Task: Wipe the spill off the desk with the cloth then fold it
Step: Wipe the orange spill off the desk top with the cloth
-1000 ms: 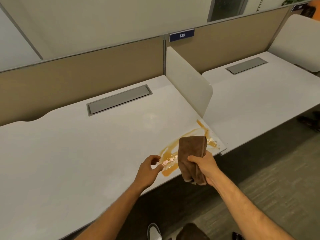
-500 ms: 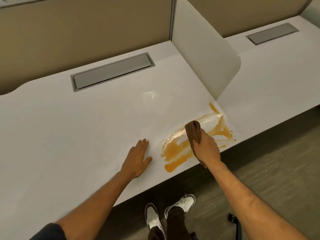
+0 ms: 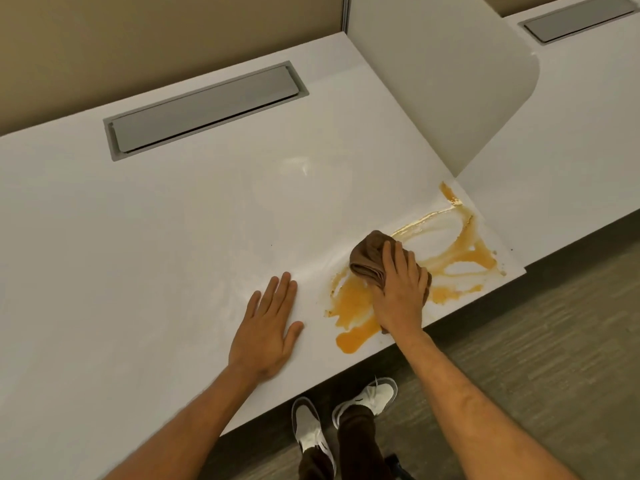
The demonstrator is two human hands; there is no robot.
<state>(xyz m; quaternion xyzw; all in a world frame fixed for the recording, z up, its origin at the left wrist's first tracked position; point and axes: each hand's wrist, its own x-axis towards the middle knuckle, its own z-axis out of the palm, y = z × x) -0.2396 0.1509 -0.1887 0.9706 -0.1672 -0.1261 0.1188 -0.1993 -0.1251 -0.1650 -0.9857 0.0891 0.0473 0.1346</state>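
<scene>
The white desk (image 3: 145, 216) carries an orange spill (image 3: 356, 306) near its front right corner. A brown cloth (image 3: 367, 263) lies bunched on the spill. A grey hatch (image 3: 204, 109) sits flush near the rear edge. A white divider (image 3: 446, 81) stands along the right side.

Your right hand (image 3: 398, 289) has brought the bunched brown cloth (image 3: 369, 259) down flat onto the orange spill (image 3: 353, 303); your left hand (image 3: 266, 327) went from curled to flat on the white worktop (image 3: 138, 237).

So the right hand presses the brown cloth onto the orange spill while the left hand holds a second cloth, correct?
Not quite. The head view shows the left hand resting flat and empty on the desk. The right hand does press the brown cloth onto the orange spill.
</scene>
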